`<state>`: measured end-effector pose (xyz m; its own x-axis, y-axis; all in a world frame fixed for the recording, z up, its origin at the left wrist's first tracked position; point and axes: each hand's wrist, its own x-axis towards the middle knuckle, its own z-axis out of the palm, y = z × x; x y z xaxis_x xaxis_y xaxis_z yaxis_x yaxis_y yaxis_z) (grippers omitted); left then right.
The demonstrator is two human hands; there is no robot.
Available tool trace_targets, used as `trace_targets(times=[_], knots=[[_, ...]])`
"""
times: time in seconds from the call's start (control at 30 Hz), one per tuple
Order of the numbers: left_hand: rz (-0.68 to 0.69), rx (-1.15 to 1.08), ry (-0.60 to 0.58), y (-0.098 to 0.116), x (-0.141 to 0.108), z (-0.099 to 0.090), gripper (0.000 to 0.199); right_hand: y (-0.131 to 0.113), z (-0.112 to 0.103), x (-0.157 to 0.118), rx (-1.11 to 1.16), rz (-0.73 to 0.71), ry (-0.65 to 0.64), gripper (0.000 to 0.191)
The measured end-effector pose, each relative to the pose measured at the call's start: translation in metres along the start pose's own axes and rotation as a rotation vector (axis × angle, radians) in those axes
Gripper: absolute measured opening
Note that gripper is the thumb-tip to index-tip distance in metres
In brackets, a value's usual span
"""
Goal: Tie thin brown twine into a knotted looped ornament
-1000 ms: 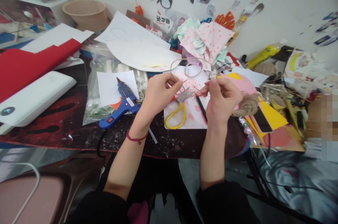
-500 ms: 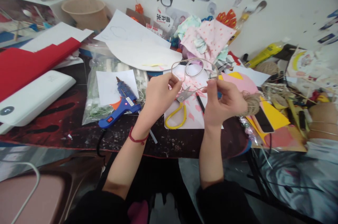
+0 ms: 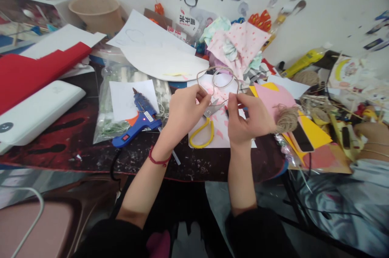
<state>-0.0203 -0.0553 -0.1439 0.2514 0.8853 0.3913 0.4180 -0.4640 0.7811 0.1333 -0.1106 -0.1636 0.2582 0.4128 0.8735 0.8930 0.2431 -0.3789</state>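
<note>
A thin brown twine point(image 3: 238, 83) bends in a loop between my two hands above the table. My left hand point(image 3: 188, 108) pinches one side of it between thumb and fingers. On the other side, the thumb and fingers of my right hand point(image 3: 249, 119) are closed on the same twine. A round ring point(image 3: 223, 86) shows within the loop; its kind is unclear. Under the hands lie yellow-handled scissors point(image 3: 201, 143) on white paper point(image 3: 243, 142) with pink pieces. Just right of my right hand is a ball of twine point(image 3: 287, 119).
A blue glue gun point(image 3: 136, 127) rests left of my hands, its cord hanging off the table edge. A white device point(image 3: 42, 108) and red sheets point(image 3: 39, 73) lie farther left. At right are a phone point(image 3: 303, 138), coloured paper point(image 3: 322, 140) and another person's arm point(image 3: 373, 138).
My right hand has moved left, closer to my left hand, and the twine loop has become narrower. My left hand has hardly moved.
</note>
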Motion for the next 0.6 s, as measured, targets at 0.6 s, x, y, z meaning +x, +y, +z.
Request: trace_targets(times=[0.6], knots=[[-0.057, -0.285, -0.011, -0.003, 0.003, -0.001, 0.016, -0.015, 0.004, 0.014, 0.366, 0.234, -0.192, 0.013]])
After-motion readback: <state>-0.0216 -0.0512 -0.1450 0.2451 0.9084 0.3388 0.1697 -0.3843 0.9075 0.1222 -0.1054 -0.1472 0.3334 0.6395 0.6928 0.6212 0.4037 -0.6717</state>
